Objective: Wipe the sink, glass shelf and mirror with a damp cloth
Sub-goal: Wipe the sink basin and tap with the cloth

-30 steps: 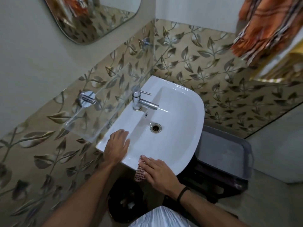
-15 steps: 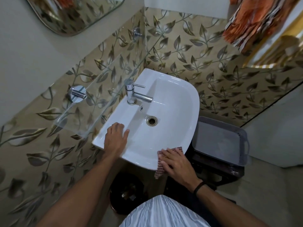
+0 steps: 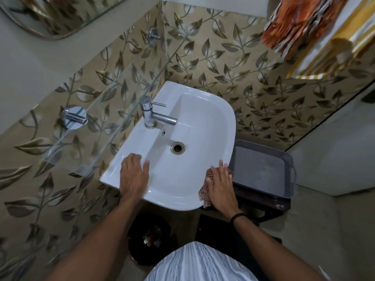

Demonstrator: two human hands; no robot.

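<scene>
A white sink [image 3: 211, 122] with a chrome tap [image 3: 151, 115] and a drain [image 3: 177, 148] is fixed to the leaf-patterned wall. My left hand [image 3: 134, 175] lies flat on the sink's front left rim, fingers apart, holding nothing. My right hand [image 3: 221, 187] presses a red checked cloth [image 3: 206, 188] against the sink's outer right edge. A clear glass shelf [image 3: 105, 110] runs along the wall above the sink's left side. The mirror [image 3: 56, 15] hangs at the upper left, cut off by the frame.
A grey plastic tray [image 3: 263, 167] sits on a dark stand right of the sink. A dark round bin [image 3: 150, 238] stands on the floor below. Orange and yellow towels [image 3: 304, 23] hang at the upper right. Chrome shelf brackets [image 3: 74, 117] stick out from the wall.
My right hand has slid the cloth along the sink's front rim from the front middle round to the right side. My left hand has stayed on the left rim.
</scene>
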